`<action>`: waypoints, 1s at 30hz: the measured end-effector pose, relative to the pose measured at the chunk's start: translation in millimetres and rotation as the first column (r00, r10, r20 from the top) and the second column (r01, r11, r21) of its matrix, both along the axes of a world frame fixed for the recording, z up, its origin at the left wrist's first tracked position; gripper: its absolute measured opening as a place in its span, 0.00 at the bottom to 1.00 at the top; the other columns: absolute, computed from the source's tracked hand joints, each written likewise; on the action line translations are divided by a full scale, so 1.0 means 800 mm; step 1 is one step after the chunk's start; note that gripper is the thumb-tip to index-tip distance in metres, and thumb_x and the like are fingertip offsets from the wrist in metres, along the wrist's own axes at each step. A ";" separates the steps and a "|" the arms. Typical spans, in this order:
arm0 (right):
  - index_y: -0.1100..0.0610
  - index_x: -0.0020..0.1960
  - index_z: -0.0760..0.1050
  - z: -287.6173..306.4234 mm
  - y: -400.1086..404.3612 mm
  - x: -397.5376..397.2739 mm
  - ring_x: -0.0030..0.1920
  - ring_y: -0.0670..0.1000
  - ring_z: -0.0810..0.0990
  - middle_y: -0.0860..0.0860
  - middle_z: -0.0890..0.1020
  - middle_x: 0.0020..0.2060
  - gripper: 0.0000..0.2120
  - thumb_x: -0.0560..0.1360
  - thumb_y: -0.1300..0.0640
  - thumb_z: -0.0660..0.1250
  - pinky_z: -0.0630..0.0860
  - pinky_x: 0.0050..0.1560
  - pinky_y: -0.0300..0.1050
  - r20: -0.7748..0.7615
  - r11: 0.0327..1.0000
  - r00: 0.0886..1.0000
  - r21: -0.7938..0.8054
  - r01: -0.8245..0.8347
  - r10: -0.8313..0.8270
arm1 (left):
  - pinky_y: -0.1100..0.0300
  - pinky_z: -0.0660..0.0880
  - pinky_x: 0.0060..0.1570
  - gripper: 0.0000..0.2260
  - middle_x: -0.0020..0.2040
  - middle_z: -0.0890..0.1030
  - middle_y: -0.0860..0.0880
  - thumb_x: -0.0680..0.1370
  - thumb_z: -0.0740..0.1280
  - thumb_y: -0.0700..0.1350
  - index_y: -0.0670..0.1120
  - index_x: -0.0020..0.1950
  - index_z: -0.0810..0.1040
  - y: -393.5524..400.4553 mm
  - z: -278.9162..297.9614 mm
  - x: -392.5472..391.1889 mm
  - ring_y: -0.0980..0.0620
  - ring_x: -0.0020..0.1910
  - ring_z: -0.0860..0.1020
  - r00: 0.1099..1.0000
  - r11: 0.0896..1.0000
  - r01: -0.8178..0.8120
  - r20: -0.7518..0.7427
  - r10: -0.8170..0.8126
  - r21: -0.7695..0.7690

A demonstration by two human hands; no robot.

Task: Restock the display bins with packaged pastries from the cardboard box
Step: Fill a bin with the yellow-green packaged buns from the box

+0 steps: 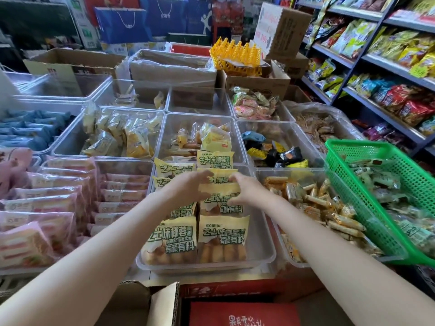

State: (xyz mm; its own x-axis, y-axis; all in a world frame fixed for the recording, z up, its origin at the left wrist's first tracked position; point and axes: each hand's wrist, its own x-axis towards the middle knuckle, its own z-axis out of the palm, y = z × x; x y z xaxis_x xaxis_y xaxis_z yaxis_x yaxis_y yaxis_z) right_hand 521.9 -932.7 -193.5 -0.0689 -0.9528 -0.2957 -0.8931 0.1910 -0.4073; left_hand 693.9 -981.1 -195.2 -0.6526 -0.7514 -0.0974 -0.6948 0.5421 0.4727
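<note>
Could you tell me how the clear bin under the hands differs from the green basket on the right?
The clear bin is smooth see-through plastic, while the green basket is open mesh. The bin sits level in the display; the basket is tilted, propped over neighbouring bins. The bin holds yellow pastry packs in neat rows; the basket holds small pale green packets in a loose heap. Both hold wrapped snacks.

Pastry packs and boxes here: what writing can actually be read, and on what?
"芝士味椰蓉" on the yellow pastry packs in the clear bin.
"有颜有料" lower on the same packs.
"果真开心" on the red box, rest cut off.
Shelf price tags, white sign, pink packs: too blurred.
</note>
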 end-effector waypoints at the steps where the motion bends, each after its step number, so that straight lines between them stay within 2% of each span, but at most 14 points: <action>1: 0.56 0.68 0.66 -0.009 -0.001 -0.001 0.58 0.51 0.74 0.55 0.74 0.64 0.30 0.69 0.58 0.74 0.70 0.55 0.42 -0.018 0.999 0.999 0.033 -0.038 0.038 | 0.59 0.72 0.61 0.27 0.63 0.76 0.49 0.74 0.70 0.45 0.48 0.71 0.65 0.001 -0.005 -0.007 0.51 0.60 0.76 0.998 0.999 0.026 0.064 -0.027 0.022; 3: 0.56 0.66 0.69 -0.018 0.000 -0.009 0.56 0.51 0.74 0.54 0.75 0.63 0.28 0.69 0.58 0.74 0.70 0.51 0.40 -0.031 0.996 0.997 0.056 -0.067 0.069 | 0.60 0.73 0.51 0.24 0.57 0.78 0.49 0.73 0.71 0.48 0.47 0.67 0.71 0.001 -0.011 -0.015 0.50 0.53 0.77 0.981 0.997 0.072 0.176 -0.076 0.028; 5: 0.57 0.69 0.67 -0.021 0.000 -0.017 0.61 0.52 0.72 0.54 0.72 0.65 0.30 0.69 0.58 0.74 0.70 0.56 0.41 -0.052 0.991 0.994 0.100 -0.093 0.098 | 0.62 0.70 0.46 0.19 0.52 0.79 0.49 0.72 0.70 0.51 0.46 0.60 0.75 -0.001 -0.017 -0.017 0.51 0.47 0.75 0.961 0.993 0.116 0.252 -0.113 0.004; 7: 0.59 0.73 0.61 -0.026 0.000 -0.019 0.67 0.54 0.69 0.55 0.68 0.69 0.34 0.71 0.60 0.72 0.68 0.62 0.42 -0.093 0.978 0.982 0.150 -0.147 0.162 | 0.60 0.71 0.48 0.18 0.54 0.79 0.48 0.74 0.68 0.54 0.45 0.59 0.75 0.000 -0.026 -0.021 0.49 0.49 0.75 0.944 0.990 0.141 0.301 -0.132 -0.008; 9: 0.60 0.74 0.58 -0.034 -0.003 -0.014 0.70 0.55 0.66 0.57 0.66 0.71 0.35 0.71 0.64 0.70 0.67 0.65 0.43 -0.094 0.966 0.973 0.174 -0.192 0.211 | 0.58 0.72 0.55 0.21 0.59 0.77 0.47 0.75 0.66 0.55 0.45 0.64 0.71 0.003 -0.036 -0.025 0.48 0.56 0.75 0.929 0.986 0.168 0.338 -0.154 -0.013; 11: 0.61 0.73 0.59 -0.040 -0.006 -0.007 0.69 0.56 0.66 0.58 0.67 0.70 0.34 0.71 0.66 0.70 0.68 0.65 0.45 -0.107 0.953 0.958 0.178 -0.243 0.265 | 0.55 0.72 0.59 0.25 0.62 0.75 0.46 0.76 0.65 0.54 0.44 0.69 0.66 0.004 -0.042 -0.028 0.47 0.61 0.74 0.895 0.979 0.201 0.410 -0.175 -0.022; 16: 0.63 0.59 0.72 -0.054 -0.017 0.000 0.57 0.58 0.77 0.59 0.76 0.56 0.21 0.68 0.65 0.73 0.76 0.55 0.50 -0.129 0.944 0.944 0.173 -0.280 0.303 | 0.49 0.64 0.63 0.16 0.60 0.77 0.49 0.77 0.64 0.49 0.46 0.62 0.71 0.001 -0.051 -0.033 0.48 0.61 0.74 0.788 0.974 0.203 0.608 -0.101 -0.102; 18: 0.63 0.57 0.73 -0.059 -0.018 0.001 0.55 0.57 0.78 0.58 0.77 0.54 0.19 0.68 0.66 0.72 0.77 0.51 0.47 -0.098 0.949 0.954 0.171 -0.266 0.285 | 0.48 0.61 0.66 0.14 0.59 0.78 0.49 0.77 0.64 0.43 0.46 0.62 0.73 -0.001 -0.054 -0.039 0.48 0.60 0.75 0.757 0.972 0.199 0.650 -0.070 -0.127; 20: 0.61 0.57 0.73 -0.049 -0.019 -0.003 0.51 0.54 0.78 0.57 0.78 0.53 0.17 0.69 0.65 0.71 0.75 0.47 0.43 -0.037 0.948 0.962 0.184 -0.260 0.271 | 0.49 0.63 0.66 0.15 0.58 0.78 0.49 0.76 0.66 0.45 0.46 0.62 0.73 -0.004 -0.045 -0.041 0.49 0.59 0.75 0.745 0.970 0.217 0.661 -0.092 -0.110; 23: 0.55 0.44 0.76 -0.009 -0.025 -0.028 0.41 0.47 0.78 0.49 0.78 0.42 0.05 0.71 0.60 0.72 0.76 0.40 0.37 0.115 0.950 0.971 0.210 -0.230 0.210 | 0.58 0.72 0.55 0.20 0.53 0.78 0.51 0.72 0.70 0.52 0.46 0.61 0.73 -0.020 -0.016 -0.032 0.52 0.50 0.75 0.812 0.981 0.189 0.555 -0.180 0.041; 24: 0.54 0.40 0.75 0.007 -0.028 -0.037 0.40 0.47 0.79 0.48 0.79 0.39 0.05 0.72 0.59 0.72 0.77 0.40 0.36 0.158 0.953 0.968 0.205 -0.224 0.194 | 0.61 0.73 0.52 0.20 0.51 0.77 0.52 0.71 0.71 0.53 0.48 0.60 0.74 -0.026 -0.005 -0.026 0.53 0.48 0.75 0.856 0.984 0.142 0.485 -0.178 0.110; 26: 0.57 0.42 0.78 0.030 -0.034 -0.048 0.41 0.47 0.80 0.50 0.81 0.41 0.04 0.73 0.56 0.70 0.79 0.43 0.38 0.211 0.965 0.962 0.155 -0.210 0.175 | 0.60 0.74 0.52 0.14 0.47 0.77 0.55 0.71 0.70 0.54 0.51 0.53 0.77 -0.037 0.011 -0.011 0.55 0.46 0.75 0.949 0.981 0.037 0.301 -0.094 0.190; 28: 0.59 0.48 0.78 0.034 -0.044 -0.047 0.40 0.47 0.80 0.53 0.82 0.47 0.09 0.73 0.54 0.70 0.79 0.42 0.39 0.238 0.992 0.964 0.029 -0.125 0.114 | 0.60 0.74 0.50 0.07 0.46 0.80 0.53 0.74 0.68 0.52 0.49 0.48 0.79 -0.046 0.014 -0.003 0.56 0.43 0.76 0.997 0.993 -0.055 0.059 0.049 0.105; 30: 0.58 0.56 0.75 0.026 -0.055 -0.035 0.43 0.50 0.81 0.53 0.78 0.56 0.13 0.73 0.55 0.70 0.78 0.39 0.39 0.205 0.994 0.978 -0.104 -0.028 0.049 | 0.57 0.75 0.52 0.07 0.51 0.81 0.48 0.76 0.67 0.45 0.46 0.52 0.78 -0.051 0.007 -0.002 0.53 0.46 0.77 0.979 0.985 -0.168 -0.126 0.161 -0.042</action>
